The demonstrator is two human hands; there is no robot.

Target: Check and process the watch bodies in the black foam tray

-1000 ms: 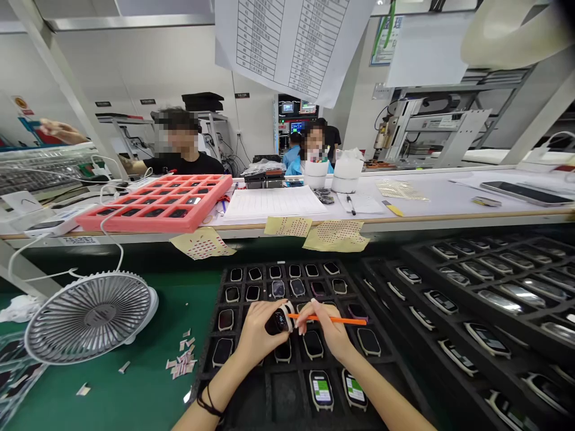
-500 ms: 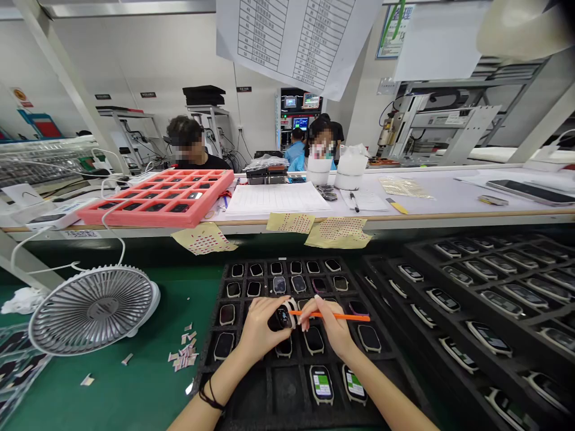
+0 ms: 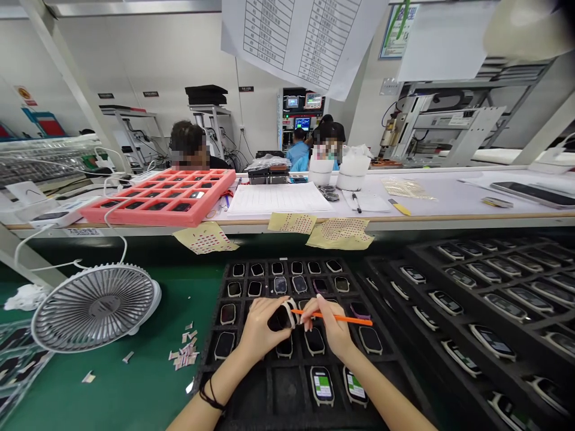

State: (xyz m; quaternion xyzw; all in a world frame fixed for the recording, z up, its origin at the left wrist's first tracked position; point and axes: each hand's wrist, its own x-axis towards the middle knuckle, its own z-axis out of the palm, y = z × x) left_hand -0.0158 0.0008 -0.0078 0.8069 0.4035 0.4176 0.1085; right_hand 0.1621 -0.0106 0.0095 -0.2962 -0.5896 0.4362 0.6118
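Observation:
My left hand (image 3: 262, 326) is closed around a smartwatch case (image 3: 279, 318), holding it tilted above the black foam tray (image 3: 284, 389). The watch's screen looks dark, and its light rim faces right. My right hand (image 3: 327, 323) pinches a thin orange stick (image 3: 354, 320); its tip meets or nearly meets the side of the watch. Under both hands, the tray's compartments hold several smartwatch cases with dark screens. Two near the front, a lit watch (image 3: 322, 385) and its neighbour (image 3: 354, 386), show green and white displays.
More foam trays of watches (image 3: 489, 287) are stacked at right. A grey fan (image 3: 96, 308) and small paper scraps (image 3: 184, 353) lie left on the green mat (image 3: 148, 383). Behind, a shelf holds a pink foam tray (image 3: 193, 216), papers (image 3: 278, 197) and white cups (image 3: 321, 170). People sit beyond.
The screen of the watch in my left hand showed a lit picture and is now dark. Both hands keep nearly the same place. The people in the background have shifted their heads.

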